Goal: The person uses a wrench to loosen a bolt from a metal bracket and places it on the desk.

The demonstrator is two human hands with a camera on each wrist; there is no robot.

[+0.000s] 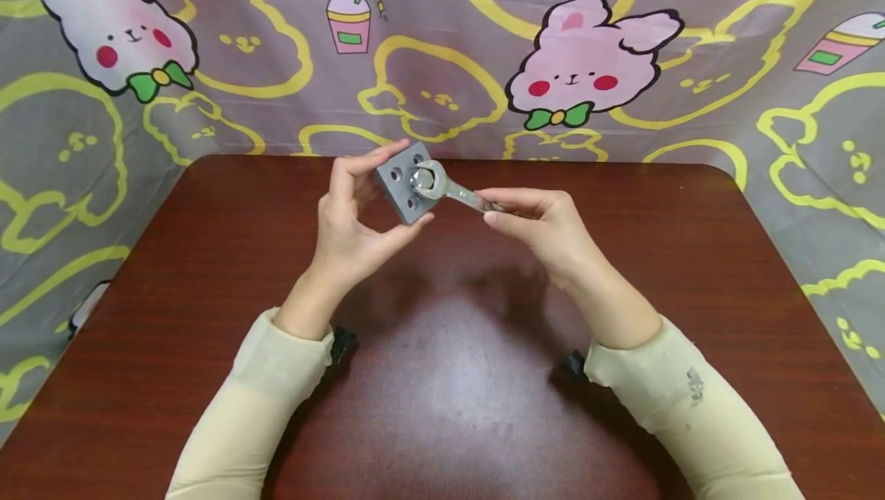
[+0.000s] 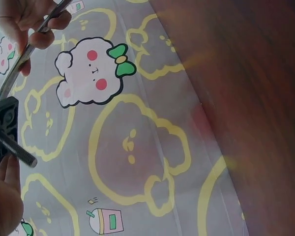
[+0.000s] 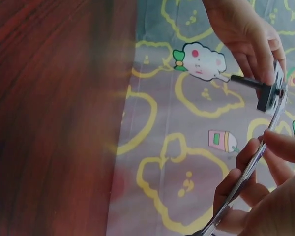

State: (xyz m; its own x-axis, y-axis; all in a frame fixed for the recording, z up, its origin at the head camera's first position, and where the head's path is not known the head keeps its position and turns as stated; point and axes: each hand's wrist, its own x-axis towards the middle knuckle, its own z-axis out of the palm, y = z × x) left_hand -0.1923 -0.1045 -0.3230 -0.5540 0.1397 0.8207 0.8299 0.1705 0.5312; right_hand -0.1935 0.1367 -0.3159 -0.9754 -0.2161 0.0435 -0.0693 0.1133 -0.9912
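Note:
My left hand (image 1: pixel 353 216) grips a grey square block (image 1: pixel 404 191) by its edges, thumb below and fingers above, holding it over the table. The block has several round holes, and a bolt (image 1: pixel 423 178) sits at its middle with the hex head facing my right side. In the left wrist view, the bolt's threaded shank (image 2: pixel 18 150) sticks out of the block's other face. My right hand (image 1: pixel 546 227) pinches the handle of a metal wrench (image 1: pixel 459 193) between thumb and fingers. The wrench's open end lies around the bolt head.
Below both hands lies a dark reddish-brown table (image 1: pixel 442 377). A patterned cloth (image 1: pixel 429 16) with cartoon rabbits rises behind it and at both sides. Small black pieces, one a black wrist piece (image 1: pixel 343 345), show at the cuffs.

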